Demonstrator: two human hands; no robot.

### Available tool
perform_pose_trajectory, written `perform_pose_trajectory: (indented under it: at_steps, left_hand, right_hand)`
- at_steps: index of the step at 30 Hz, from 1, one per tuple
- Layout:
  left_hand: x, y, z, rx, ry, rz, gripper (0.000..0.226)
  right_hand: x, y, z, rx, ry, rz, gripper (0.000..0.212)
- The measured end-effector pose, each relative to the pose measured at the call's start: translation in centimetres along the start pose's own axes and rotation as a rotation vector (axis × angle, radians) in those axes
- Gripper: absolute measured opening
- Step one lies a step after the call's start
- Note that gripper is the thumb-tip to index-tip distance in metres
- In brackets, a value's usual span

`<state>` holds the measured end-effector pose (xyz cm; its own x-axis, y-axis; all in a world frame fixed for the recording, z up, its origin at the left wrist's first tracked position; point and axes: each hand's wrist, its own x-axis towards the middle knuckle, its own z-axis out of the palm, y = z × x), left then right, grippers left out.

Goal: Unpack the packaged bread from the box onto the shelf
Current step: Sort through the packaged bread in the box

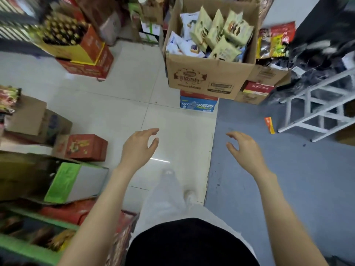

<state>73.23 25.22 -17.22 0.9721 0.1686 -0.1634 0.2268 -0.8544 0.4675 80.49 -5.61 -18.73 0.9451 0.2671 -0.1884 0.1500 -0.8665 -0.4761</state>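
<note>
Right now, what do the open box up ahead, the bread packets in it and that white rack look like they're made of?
The box looks like plain brown cardboard: matte, creased, printed on its face. The bread packets seem thin plastic film, pale green or white, crinkled, slightly shiny. The white rack is probably painted metal, judging by its thin straight bars.

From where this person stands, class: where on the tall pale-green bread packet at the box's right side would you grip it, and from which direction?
Grip the pale-green packet by its top edge, coming from above. It stands nearly upright, poking over the cardboard box rim, while its lower part sits wedged among other packets. Both the left hand and right hand are open and empty, short of the box.
</note>
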Motion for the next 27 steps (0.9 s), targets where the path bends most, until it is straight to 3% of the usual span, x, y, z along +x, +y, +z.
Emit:
perform_pose_trajectory:
  at_steps: [11, 16, 23, 27]
  left_hand:
    - [21.2, -3.7, -3.2, 0.065, -0.305, -0.001, 0.033]
    - [32.1, -3.7, -5.9, 0.153, -0.3, 0.098, 0.034]
    - [44.4, 1.3, -6.1, 0.151, -0.258, 0.187, 0.029]
    - [49.5, 5.4, -4.1, 0.125, -0.301, 0.111, 0.034]
  right_hand:
    - [18.5, -2.9, -1.2, 0.047, -0.18, 0.143, 0.033]
    - [26.4, -4.2, -3.1, 0.062, -0.181, 0.163, 0.033]
    - [37.4, -2.5, -6.3, 0.051, -0.119, 0.115, 0.033]
    - [43.6, -0.6, -8.1, 0.017, -0.111, 0.074, 0.035]
